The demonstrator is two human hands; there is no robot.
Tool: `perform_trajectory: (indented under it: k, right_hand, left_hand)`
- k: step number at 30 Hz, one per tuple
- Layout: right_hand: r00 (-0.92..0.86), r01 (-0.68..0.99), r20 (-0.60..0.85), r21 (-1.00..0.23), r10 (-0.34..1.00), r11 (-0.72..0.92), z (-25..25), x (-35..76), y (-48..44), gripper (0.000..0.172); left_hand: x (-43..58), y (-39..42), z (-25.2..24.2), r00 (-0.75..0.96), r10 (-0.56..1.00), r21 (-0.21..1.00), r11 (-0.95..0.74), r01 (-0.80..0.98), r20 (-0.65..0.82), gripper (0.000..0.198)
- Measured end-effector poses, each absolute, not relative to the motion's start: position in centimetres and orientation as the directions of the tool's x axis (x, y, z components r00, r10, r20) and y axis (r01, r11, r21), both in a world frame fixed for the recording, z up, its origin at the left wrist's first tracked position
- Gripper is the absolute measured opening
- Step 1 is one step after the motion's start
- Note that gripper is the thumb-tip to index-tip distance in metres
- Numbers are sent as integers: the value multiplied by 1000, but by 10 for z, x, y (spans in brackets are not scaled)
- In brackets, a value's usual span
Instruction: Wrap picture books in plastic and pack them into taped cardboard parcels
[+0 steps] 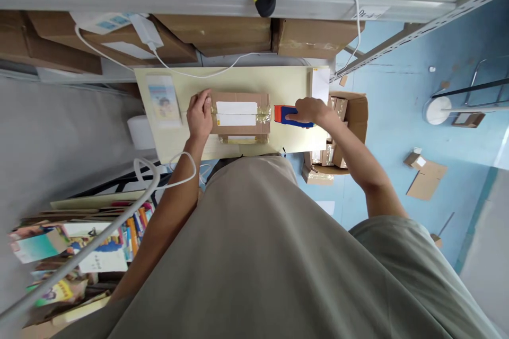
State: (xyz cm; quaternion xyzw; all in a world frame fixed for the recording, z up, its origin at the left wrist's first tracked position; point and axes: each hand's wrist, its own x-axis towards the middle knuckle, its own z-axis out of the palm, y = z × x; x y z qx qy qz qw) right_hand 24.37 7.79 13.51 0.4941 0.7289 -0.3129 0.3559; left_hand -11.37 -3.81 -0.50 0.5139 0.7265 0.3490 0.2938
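Clasping a blue-and-orange handheld tool [285,112], the right hand [310,110] is over the right part of the pale-yellow rectangular table [288,82]; the left hand [200,115] grips a taped brown cardboard box [240,113] mid-table.

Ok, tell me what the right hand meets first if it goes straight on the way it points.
The right hand, tool leading, would likely meet the taped near end of the cardboard box first, though height is unclear.
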Motion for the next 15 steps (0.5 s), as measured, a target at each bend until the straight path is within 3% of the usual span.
perform_trajectory:
  k: [6, 10, 15]
  right_hand:
    - [-263, 939, -700, -29, 664, 342, 113, 223, 44, 40]
    - [-148, 978, -687, 5, 712, 208, 100, 222, 21, 39]
    - [-54, 998, -615, -60, 787, 21, 122, 233, -2, 48]
  left_hand:
    - [-111, -38, 3, -296, 950, 795, 252, 552, -95, 60]
    - [-112, -38, 3, -273, 957, 758, 246, 604, -94, 66]
    - [-101, -43, 24, -260, 965, 691, 206, 693, -26, 75]
